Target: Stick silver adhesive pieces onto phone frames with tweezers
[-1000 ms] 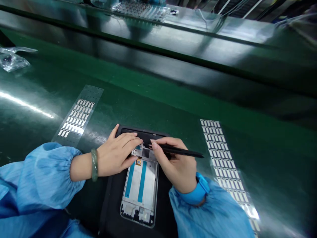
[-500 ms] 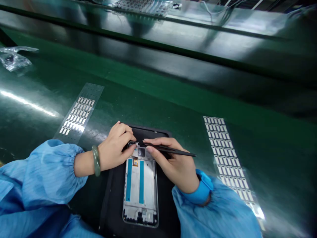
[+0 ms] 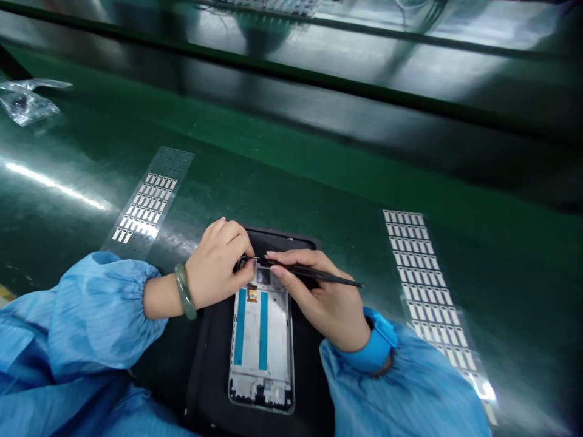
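Observation:
A phone frame (image 3: 251, 376) with two blue strips and a small gold-coloured connector lies on a black mat (image 3: 209, 364). My right hand (image 3: 323, 297) grips dark tweezers (image 3: 328, 277), their tips pointing left at the frame's top edge. At the frame's top left corner is my left hand (image 3: 221, 264), thumb and forefinger pinched together; whatever they hold is hidden or too small to name. The tweezer tips are close to those fingertips.
To the left lies a clear sheet of small pale stickers (image 3: 148, 206); a longer sticker sheet (image 3: 421, 273) is at the right. A crumpled clear plastic bag (image 3: 30, 103) sits at the far left on the green table (image 3: 282, 194).
The whole view has shifted slightly. My left thumb and forefinger have drawn closer together at the frame's top corner; the tweezers remain in my right hand.

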Demonstrator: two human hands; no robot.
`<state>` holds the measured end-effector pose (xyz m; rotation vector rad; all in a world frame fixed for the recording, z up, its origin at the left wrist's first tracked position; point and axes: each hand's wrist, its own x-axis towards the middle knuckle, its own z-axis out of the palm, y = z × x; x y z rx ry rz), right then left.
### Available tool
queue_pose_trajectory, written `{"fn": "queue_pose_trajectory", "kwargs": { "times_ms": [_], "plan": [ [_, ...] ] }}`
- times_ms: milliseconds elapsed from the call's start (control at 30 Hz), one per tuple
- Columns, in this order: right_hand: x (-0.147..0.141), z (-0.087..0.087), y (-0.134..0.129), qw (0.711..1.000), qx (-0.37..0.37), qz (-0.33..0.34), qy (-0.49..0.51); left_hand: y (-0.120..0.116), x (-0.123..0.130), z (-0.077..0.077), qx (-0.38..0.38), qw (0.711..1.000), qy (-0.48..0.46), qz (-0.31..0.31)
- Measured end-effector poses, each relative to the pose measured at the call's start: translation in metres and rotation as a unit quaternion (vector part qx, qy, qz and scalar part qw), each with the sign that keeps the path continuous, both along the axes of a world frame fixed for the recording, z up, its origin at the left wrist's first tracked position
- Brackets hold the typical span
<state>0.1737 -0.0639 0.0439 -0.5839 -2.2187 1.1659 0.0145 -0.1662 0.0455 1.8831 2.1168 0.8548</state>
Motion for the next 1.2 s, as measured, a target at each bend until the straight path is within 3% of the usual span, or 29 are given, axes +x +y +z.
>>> {"fn": "queue_pose_trajectory", "kwargs": {
  "times_ms": [1200],
  "plan": [
    [-0.0002,-0.0001,-0.0009,1.0,0.0,0.001,0.026,0.0001,0.0018,-0.0042,0.031,0.999,0.005,0.016]
  ]
}}
